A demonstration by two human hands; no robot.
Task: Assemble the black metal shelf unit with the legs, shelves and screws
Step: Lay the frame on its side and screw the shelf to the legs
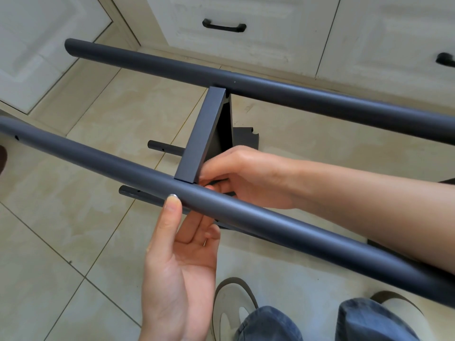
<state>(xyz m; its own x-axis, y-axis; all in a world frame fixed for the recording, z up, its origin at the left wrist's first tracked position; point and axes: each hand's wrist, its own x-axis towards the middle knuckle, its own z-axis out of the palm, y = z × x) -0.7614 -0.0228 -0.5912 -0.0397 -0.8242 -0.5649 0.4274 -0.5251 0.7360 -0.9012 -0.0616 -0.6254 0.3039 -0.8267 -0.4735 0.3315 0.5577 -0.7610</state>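
Two long dark grey leg tubes run left to right: a near leg [246, 217] and a far leg [295, 92]. A flat dark shelf [200, 136], seen edge-on, spans between them. My left hand [179, 262] reaches up from below, thumb pressed on the near leg's front and fingers curled under it. My right hand [243, 178] comes in from the right, its fingertips pinched at the joint where the shelf meets the near leg; what they pinch is hidden. Two lower leg ends [130, 191] [160, 146] show beneath.
Beige tiled floor [73, 242] lies underneath. White cabinets with black drawer handles [224, 27] stand behind the far leg. My shoes and jeans [266, 323] are at the bottom edge. A dark part [246, 139] lies on the floor behind the shelf.
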